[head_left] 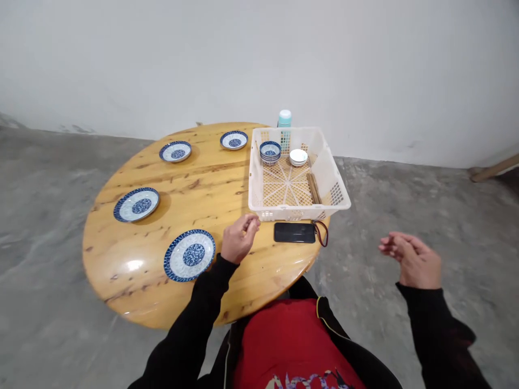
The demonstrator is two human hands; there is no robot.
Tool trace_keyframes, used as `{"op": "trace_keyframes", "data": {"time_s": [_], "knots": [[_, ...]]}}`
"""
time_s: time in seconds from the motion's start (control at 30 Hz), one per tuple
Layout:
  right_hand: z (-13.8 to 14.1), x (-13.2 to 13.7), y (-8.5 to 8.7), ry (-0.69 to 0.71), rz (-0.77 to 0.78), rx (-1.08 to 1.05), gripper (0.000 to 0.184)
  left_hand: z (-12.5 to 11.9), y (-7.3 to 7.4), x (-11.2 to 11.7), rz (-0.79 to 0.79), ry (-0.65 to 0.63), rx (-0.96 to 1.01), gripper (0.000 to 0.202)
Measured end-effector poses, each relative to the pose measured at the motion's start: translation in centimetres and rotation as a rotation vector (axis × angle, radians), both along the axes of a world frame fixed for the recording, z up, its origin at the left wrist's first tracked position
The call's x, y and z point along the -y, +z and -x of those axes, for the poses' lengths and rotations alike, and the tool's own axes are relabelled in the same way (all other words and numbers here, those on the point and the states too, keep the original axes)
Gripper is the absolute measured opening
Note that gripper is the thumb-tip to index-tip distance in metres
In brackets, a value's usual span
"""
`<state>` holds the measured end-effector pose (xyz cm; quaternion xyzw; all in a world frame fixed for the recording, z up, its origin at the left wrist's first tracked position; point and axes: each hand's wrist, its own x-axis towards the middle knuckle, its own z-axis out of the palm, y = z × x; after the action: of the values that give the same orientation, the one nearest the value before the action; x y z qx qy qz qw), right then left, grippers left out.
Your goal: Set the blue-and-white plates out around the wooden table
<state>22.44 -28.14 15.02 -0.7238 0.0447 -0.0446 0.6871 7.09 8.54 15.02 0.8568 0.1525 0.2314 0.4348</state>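
Observation:
My left hand [240, 237] hovers over the table's near side, fingers curled in, with nothing seen in it. It is between a blue-and-white plate [190, 256] and a black phone [294, 232] with a dark red strap. Off the table's right side, my right hand [416, 260] is held in the air above the floor, its fingers drawn together and no object showing. A white plastic basket [300, 209] rests on the table beyond the phone. Inside are stacked blue-patterned bowls [270, 152], small white dishes [298, 156] and wooden chopsticks [313, 189].
Three more blue-rimmed plates, one at the left [137, 205], one at the back left [175, 152] and one at the back [234, 140], lie spaced around the wooden table [190, 200]. Behind the basket stands a light-blue bottle [285, 118]. A wall [259, 59] rises beyond.

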Motion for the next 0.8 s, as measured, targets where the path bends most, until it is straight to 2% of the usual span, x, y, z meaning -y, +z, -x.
{"op": "trace_keyframes", "data": {"time_s": [0.1, 0.2, 0.27, 0.37, 0.47, 0.53, 0.6, 0.7, 0.8], "knots": [[-3.1, -3.4, 4.9, 0.124, 0.118, 0.174, 0.018, -2.3, 2.6, -2.3, 0.027, 0.037, 0.047, 0.021], [-6.8, -7.5, 7.6, 0.295, 0.198, 0.253, 0.013, -5.0, 4.3, -4.5, 0.064, 0.052, 0.051, 0.026], [-9.6, -10.4, 8.4, 0.435, 0.223, 0.242, 0.012, -7.2, 4.9, -5.9, 0.062, 0.061, 0.023, 0.030], [-14.2, -14.7, 8.6, 0.613, 0.300, 0.179, 0.011, -11.3, 5.8, -7.7, 0.085, 0.086, -0.035, 0.032], [-19.1, -19.2, 7.8, 0.724, 0.359, 0.099, 0.010, -16.5, 6.3, -8.9, 0.276, 0.093, -0.061, 0.029], [-22.3, -22.3, 6.8, 0.786, 0.342, 0.041, 0.009, -20.5, 5.8, -9.3, 0.481, 0.109, -0.068, 0.024], [-25.3, -25.4, 5.4, 0.848, 0.310, -0.021, 0.006, -24.6, 4.5, -9.6, 0.691, 0.167, -0.086, 0.022], [-28.9, -29.9, 2.7, 0.884, 0.280, -0.120, 0.006, -29.8, 1.0, -10.1, 0.928, 0.314, -0.136, 0.026], [-31.2, -33.9, 0.0, 0.870, 0.279, -0.208, 0.011, -33.3, -2.8, -10.7, 1.015, 0.440, -0.189, 0.042]]}}
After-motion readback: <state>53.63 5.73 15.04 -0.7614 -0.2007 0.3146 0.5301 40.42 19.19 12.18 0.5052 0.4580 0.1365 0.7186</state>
